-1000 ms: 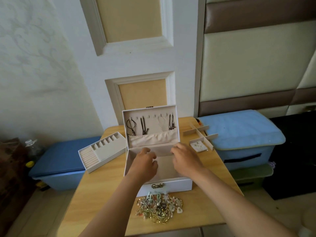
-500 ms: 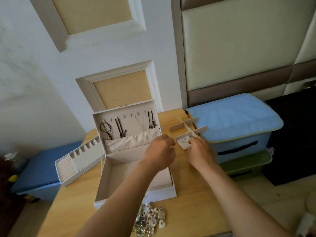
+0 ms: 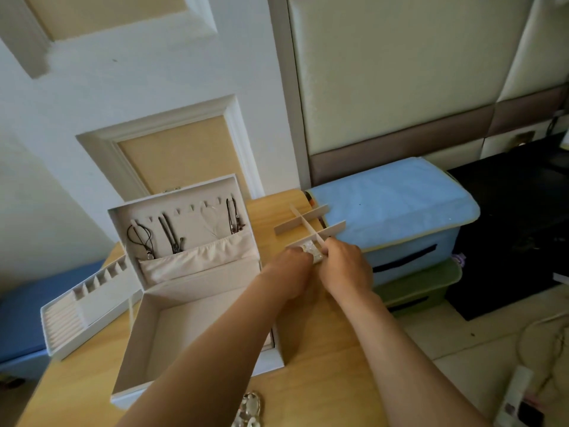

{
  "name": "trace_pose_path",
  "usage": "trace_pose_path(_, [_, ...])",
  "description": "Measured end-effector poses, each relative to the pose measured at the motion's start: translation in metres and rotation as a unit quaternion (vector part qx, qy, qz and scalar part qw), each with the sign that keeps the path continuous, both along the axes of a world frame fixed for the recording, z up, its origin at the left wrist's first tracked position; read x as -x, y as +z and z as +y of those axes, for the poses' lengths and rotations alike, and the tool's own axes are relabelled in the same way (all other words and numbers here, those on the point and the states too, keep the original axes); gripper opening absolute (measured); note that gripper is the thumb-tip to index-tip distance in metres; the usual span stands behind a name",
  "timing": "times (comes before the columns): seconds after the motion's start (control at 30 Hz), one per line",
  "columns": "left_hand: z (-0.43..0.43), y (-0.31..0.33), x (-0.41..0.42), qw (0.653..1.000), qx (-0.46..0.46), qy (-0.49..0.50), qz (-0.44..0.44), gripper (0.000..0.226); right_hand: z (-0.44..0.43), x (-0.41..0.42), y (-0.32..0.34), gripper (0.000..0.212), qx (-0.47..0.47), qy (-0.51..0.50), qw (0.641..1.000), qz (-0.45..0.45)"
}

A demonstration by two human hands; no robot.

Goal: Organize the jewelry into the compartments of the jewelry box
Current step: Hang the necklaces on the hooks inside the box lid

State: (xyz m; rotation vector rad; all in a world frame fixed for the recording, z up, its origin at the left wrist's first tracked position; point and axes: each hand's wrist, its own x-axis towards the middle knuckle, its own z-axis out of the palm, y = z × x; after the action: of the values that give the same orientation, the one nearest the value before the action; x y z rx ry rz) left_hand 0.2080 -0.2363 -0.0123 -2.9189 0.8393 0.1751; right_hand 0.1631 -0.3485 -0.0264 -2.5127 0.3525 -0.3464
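Observation:
The white jewelry box [image 3: 147, 340] stands open on the wooden table [image 3: 326, 359], its base compartment bare. Several dark necklaces hang in its upright lid [image 3: 191, 223]. To the right of the box, my left hand [image 3: 289, 272] and my right hand [image 3: 346, 268] meet at a small white card of jewelry [image 3: 312, 252], and both pinch it. The card lies at the near end of a loose cross-shaped divider [image 3: 308, 217]. Part of a jewelry pile [image 3: 250, 408] shows at the bottom edge.
The removed ring tray [image 3: 77, 306] sits left of the box, overhanging the table edge. A blue storage box [image 3: 394, 204] on a green one [image 3: 425, 285] stands against the table's right side. A power strip [image 3: 514, 392] and cables lie on the floor.
Both hands left the box's base and moved right to the small card by the divider. My view swung right, so the jewelry pile slid to the bottom edge.

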Motion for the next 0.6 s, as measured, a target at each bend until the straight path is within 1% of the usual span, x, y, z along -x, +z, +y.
trace_pose_path(0.1, [-0.003, -0.003, -0.002, 1.0, 0.012, 0.017, -0.003, 0.029, -0.004, 0.0, 0.0, 0.012, 0.005, -0.012, 1.0, 0.007])
trace_pose_path(0.2, [-0.004, -0.003, 0.0, 0.999, 0.032, 0.033, -0.019, 0.039, -0.004, -0.001, -0.001, 0.016, 0.013, -0.012, 1.0, 0.014])
trace_pose_path(0.3, [-0.002, -0.003, 0.001, 0.998, 0.037, 0.038, -0.017, 0.046, -0.002, -0.004, -0.006, 0.022, 0.025, 0.0, 0.999, 0.04])
trace_pose_path(0.37, [0.0, 0.0, 0.002, 0.999, 0.031, 0.028, -0.012, 0.04, -0.001, -0.005, -0.01, 0.025, 0.038, 0.006, 0.997, 0.065])
trace_pose_path(0.47, [0.003, 0.003, 0.004, 1.0, 0.002, 0.013, -0.008, 0.032, 0.0, -0.008, -0.014, 0.024, 0.057, 0.004, 0.994, 0.088])
trace_pose_path(0.6, [0.006, 0.007, 0.006, 1.0, -0.01, 0.01, 0.013, 0.037, 0.002, -0.01, -0.02, 0.02, 0.079, 0.003, 0.993, 0.093])
